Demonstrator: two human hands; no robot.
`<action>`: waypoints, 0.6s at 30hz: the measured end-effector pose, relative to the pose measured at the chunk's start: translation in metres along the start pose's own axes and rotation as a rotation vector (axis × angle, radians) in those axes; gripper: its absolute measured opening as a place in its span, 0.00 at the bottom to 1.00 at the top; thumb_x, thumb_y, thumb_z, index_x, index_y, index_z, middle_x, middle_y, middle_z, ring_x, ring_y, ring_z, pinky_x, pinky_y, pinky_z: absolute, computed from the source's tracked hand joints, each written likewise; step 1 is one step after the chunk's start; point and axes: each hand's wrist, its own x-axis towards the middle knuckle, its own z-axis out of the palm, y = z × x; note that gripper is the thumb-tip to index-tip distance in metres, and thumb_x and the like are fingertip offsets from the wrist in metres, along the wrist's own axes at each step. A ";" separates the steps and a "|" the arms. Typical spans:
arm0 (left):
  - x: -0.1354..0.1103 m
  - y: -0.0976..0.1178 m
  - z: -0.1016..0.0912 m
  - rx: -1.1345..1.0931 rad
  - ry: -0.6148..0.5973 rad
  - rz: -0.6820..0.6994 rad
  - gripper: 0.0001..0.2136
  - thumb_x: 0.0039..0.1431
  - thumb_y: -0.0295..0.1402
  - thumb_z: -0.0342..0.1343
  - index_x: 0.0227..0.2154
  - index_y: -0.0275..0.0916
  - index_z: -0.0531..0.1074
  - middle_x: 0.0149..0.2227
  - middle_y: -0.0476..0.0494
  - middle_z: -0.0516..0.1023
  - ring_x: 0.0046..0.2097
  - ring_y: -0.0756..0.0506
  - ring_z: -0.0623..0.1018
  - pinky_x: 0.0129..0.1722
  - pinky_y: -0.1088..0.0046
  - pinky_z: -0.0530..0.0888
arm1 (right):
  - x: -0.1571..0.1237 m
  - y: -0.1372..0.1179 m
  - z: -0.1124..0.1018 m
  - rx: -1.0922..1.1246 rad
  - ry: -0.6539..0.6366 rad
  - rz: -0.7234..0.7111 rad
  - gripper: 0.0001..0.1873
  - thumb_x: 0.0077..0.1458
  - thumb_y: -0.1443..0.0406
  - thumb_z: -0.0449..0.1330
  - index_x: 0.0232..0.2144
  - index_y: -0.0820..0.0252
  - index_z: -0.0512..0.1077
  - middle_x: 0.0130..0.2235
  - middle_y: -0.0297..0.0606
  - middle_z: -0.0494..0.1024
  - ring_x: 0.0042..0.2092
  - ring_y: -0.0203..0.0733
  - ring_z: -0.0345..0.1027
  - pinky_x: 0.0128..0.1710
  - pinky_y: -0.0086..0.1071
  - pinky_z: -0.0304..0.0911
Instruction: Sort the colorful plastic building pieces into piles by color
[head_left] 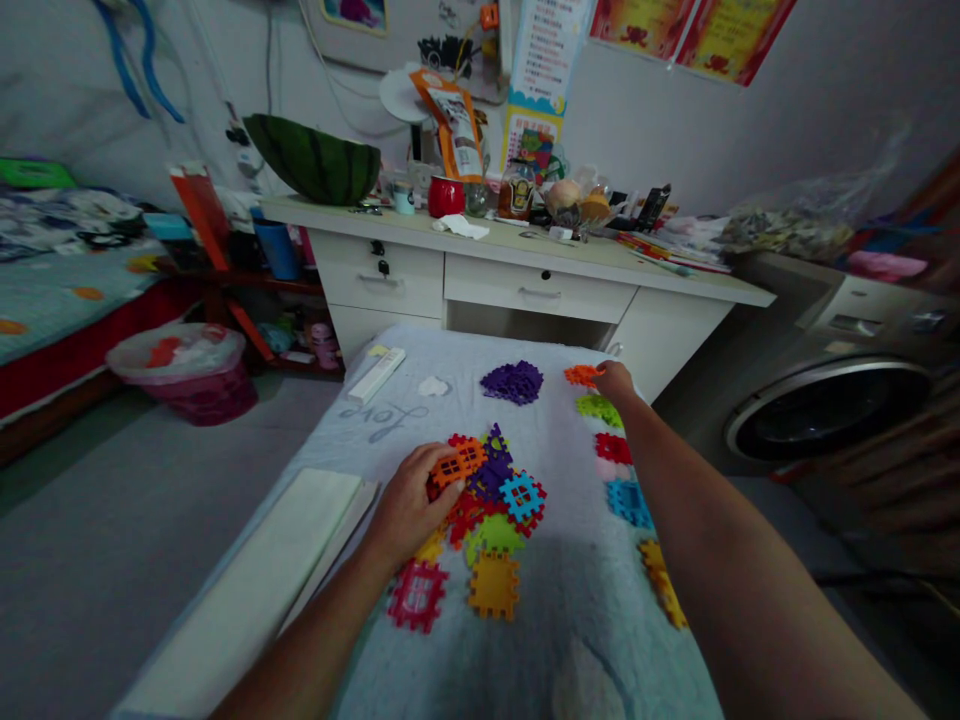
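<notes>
Below frame centre, an orange tile (459, 463) is being gripped by the left hand (414, 502); the orange pile (580, 375), to its upper right, is being touched by the right hand (616, 384), grip unclear.

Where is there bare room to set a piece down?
Bare cloth lies between the mixed pile and the right-edge pieces, and on the near side of the yellow square. Crowded: the pile by the left hand.
</notes>
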 end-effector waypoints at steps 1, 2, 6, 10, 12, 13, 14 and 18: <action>0.000 0.000 0.000 -0.002 0.003 -0.001 0.16 0.55 0.38 0.55 0.45 0.40 0.72 0.49 0.40 0.75 0.52 0.41 0.74 0.55 0.60 0.71 | -0.002 0.000 0.000 0.009 0.008 0.007 0.19 0.49 0.71 0.58 0.45 0.66 0.77 0.42 0.48 0.79 0.41 0.44 0.73 0.40 0.30 0.64; 0.000 0.000 0.000 -0.002 0.007 0.000 0.16 0.55 0.38 0.55 0.46 0.40 0.72 0.49 0.40 0.74 0.52 0.41 0.74 0.55 0.60 0.71 | -0.004 0.000 0.000 0.030 0.023 0.013 0.20 0.49 0.71 0.57 0.46 0.66 0.76 0.42 0.48 0.79 0.40 0.43 0.73 0.40 0.31 0.64; 0.000 -0.003 0.001 -0.001 0.040 0.015 0.15 0.57 0.39 0.55 0.46 0.39 0.72 0.49 0.40 0.74 0.52 0.42 0.74 0.55 0.60 0.70 | -0.024 -0.012 -0.010 0.266 0.140 -0.003 0.20 0.49 0.67 0.56 0.45 0.66 0.76 0.42 0.46 0.78 0.39 0.43 0.71 0.42 0.34 0.65; -0.001 -0.006 0.000 -0.026 0.070 -0.003 0.14 0.60 0.40 0.52 0.45 0.39 0.71 0.48 0.41 0.75 0.51 0.43 0.74 0.55 0.61 0.70 | -0.064 -0.042 -0.025 0.522 0.116 -0.143 0.17 0.48 0.65 0.57 0.40 0.64 0.76 0.40 0.43 0.79 0.40 0.43 0.70 0.43 0.35 0.65; -0.001 -0.006 -0.001 -0.041 0.077 -0.028 0.14 0.62 0.40 0.50 0.45 0.39 0.72 0.47 0.41 0.75 0.51 0.43 0.75 0.54 0.62 0.70 | -0.089 -0.058 -0.029 0.605 -0.049 -0.284 0.15 0.50 0.63 0.57 0.40 0.63 0.75 0.37 0.40 0.79 0.38 0.40 0.70 0.40 0.33 0.65; 0.000 -0.006 -0.001 -0.046 0.080 -0.040 0.14 0.62 0.39 0.48 0.45 0.39 0.72 0.47 0.41 0.76 0.50 0.43 0.75 0.54 0.62 0.70 | -0.102 -0.066 -0.029 0.621 -0.165 -0.362 0.14 0.50 0.63 0.58 0.39 0.63 0.75 0.35 0.38 0.78 0.36 0.39 0.70 0.38 0.32 0.65; 0.000 -0.006 -0.002 -0.049 0.085 -0.051 0.14 0.62 0.39 0.47 0.44 0.39 0.72 0.46 0.42 0.76 0.50 0.43 0.75 0.54 0.62 0.70 | -0.114 -0.073 -0.029 0.616 -0.281 -0.440 0.13 0.50 0.63 0.58 0.39 0.62 0.75 0.33 0.36 0.78 0.35 0.38 0.70 0.37 0.31 0.64; 0.001 -0.006 -0.002 -0.067 0.099 -0.090 0.14 0.61 0.35 0.46 0.44 0.39 0.72 0.46 0.42 0.76 0.50 0.43 0.75 0.54 0.62 0.71 | -0.154 -0.101 -0.022 0.509 -0.583 -0.675 0.10 0.49 0.66 0.62 0.37 0.61 0.76 0.32 0.34 0.77 0.34 0.36 0.69 0.36 0.30 0.64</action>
